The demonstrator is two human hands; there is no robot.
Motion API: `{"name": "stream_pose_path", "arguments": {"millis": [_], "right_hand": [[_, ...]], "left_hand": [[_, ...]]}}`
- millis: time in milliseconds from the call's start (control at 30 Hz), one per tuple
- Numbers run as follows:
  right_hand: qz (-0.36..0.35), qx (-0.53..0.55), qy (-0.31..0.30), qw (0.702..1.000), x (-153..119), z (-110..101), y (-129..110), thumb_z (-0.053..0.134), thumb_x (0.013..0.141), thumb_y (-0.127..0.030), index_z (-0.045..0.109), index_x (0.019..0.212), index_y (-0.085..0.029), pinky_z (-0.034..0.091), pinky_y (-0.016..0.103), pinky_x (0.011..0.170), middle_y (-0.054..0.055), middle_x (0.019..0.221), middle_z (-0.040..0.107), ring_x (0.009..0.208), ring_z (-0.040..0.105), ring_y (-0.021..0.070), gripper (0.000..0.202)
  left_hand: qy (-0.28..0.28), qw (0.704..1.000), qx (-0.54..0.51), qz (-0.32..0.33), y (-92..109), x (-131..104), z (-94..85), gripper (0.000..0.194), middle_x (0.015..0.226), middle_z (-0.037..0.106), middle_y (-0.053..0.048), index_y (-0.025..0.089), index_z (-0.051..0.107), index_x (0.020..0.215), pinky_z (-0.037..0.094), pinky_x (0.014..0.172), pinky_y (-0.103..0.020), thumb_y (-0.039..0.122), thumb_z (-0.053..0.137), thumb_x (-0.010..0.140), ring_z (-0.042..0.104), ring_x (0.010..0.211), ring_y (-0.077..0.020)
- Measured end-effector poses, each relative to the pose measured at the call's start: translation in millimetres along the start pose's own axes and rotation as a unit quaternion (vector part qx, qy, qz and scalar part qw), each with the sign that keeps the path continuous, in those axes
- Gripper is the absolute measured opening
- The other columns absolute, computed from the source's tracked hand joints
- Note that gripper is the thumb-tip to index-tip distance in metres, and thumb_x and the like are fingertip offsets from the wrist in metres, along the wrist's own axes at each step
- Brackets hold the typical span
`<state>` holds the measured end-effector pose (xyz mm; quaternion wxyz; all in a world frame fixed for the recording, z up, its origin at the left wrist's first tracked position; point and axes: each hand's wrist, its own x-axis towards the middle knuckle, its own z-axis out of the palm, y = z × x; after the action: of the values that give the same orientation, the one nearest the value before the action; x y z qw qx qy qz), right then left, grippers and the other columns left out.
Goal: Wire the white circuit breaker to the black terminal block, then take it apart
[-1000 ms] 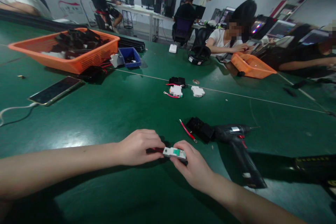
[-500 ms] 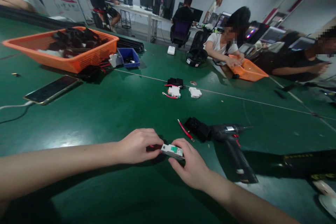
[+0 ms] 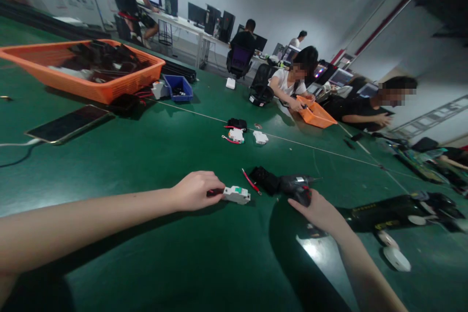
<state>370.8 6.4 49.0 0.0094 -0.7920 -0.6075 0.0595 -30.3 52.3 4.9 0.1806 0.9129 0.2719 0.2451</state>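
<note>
My left hand [image 3: 195, 191] pinches the left end of a small white circuit breaker [image 3: 238, 196] with a green switch, low over the green table. A bit of red shows between the fingers and thumb, partly hidden. My right hand [image 3: 321, 210] is closed around the handle of a black cordless drill [image 3: 295, 184], which lies with its bit pointing right. Left of the drill, a black plastic part [image 3: 263, 179] lies close against its back end. A short red wire [image 3: 251, 182] with metal ends rests beside that part.
Farther back lie a wired white breaker [image 3: 236, 135] and another white breaker [image 3: 261, 137]. At left are an orange basket [image 3: 135, 83] of black parts, a blue bin [image 3: 179, 88] and a phone [image 3: 71, 124]. Across the table, a person handles an orange basket [image 3: 317, 116].
My right hand has let go of the circuit breaker and moved right onto the drill's handle. The left hand still holds the breaker. The camera view has shifted to the right.
</note>
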Motion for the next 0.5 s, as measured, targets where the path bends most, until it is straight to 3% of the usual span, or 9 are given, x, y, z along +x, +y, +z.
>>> {"name": "stream_pose_path", "arguments": {"millis": [100,267,400,500], "right_hand": [[0.043,-0.006,-0.062,0.997,7.2,10.3,6.2,0.06,0.076,-0.068,0.065,0.103,-0.011,0.05,0.041,0.077,0.021,0.101,0.069,0.091,0.068,0.0352,0.063],[0.049,0.034,-0.095,0.994,17.1,8.3,4.8,0.062,0.078,-0.055,0.068,0.087,-0.013,0.049,0.035,0.069,0.016,0.088,0.073,0.083,0.07,0.0301,0.044],[0.043,0.068,-0.099,0.992,13.5,-1.7,7.9,0.056,0.083,-0.053,0.068,0.09,-0.012,0.047,0.031,0.062,0.011,0.078,0.073,0.074,0.07,0.0254,0.043],[0.048,0.13,-0.062,0.988,2.6,-14.1,5.0,0.057,0.082,-0.053,0.066,0.097,-0.011,0.049,0.031,0.063,0.01,0.081,0.073,0.075,0.069,0.0249,0.046]], "left_hand": [[0.009,1.0,0.01,-0.001,-2.0,-1.0,0.8,0.024,0.088,0.072,-0.004,0.02,0.072,0.102,0.049,0.071,-0.026,0.035,0.055,0.094,0.063,0.081,-0.0153],[0.018,1.0,0.012,-0.012,-2.9,-3.5,2.1,0.025,0.089,0.072,-0.003,0.021,0.072,0.102,0.047,0.067,-0.025,0.037,0.056,0.093,0.063,0.081,-0.0153],[0.031,0.999,0.014,-0.023,-4.8,-5.0,2.7,0.025,0.09,0.073,-0.003,0.021,0.073,0.103,0.046,0.066,-0.024,0.037,0.056,0.092,0.064,0.083,-0.0158],[0.038,0.999,0.015,-0.025,-5.4,-5.6,2.9,0.025,0.089,0.073,-0.003,0.022,0.073,0.102,0.046,0.066,-0.024,0.038,0.056,0.092,0.064,0.083,-0.0158]]}}
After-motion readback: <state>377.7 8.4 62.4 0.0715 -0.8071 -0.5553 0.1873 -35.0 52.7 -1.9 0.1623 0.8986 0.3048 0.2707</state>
